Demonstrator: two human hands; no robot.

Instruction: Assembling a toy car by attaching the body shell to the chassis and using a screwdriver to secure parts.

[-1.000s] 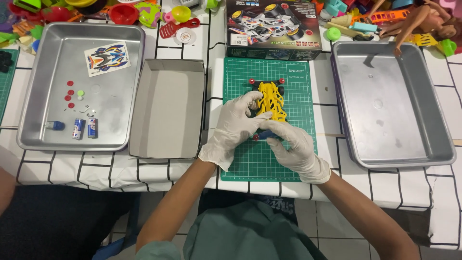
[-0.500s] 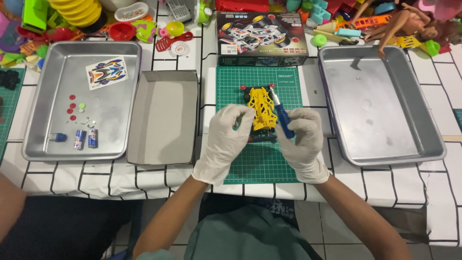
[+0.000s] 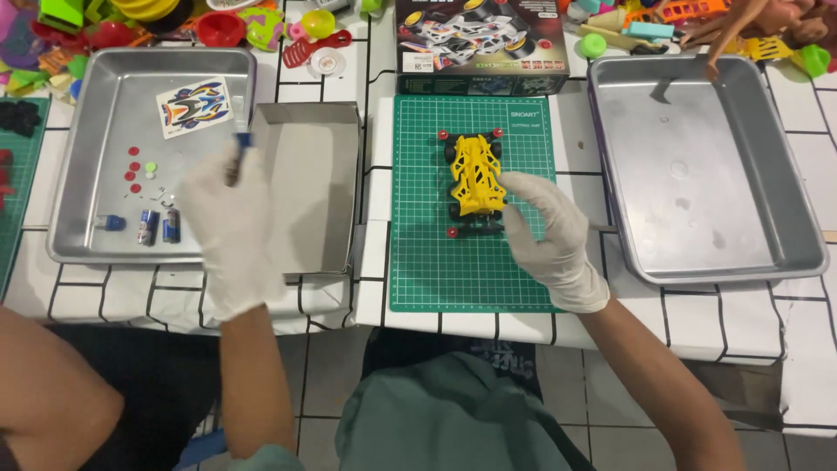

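My left hand was closed around a blue-tipped tool over the left tray, while my right hand rested open-fingered against the yellow toy car on the green cutting mat at frame centre. I judged steadying the car wisest.

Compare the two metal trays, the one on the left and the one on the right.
The left tray holds a sticker sheet, small red discs and two batteries; the right tray holds no parts. The left hand hovers over the left tray's edge; no hand is near the right tray. Both are shiny, rectangular, shallow.
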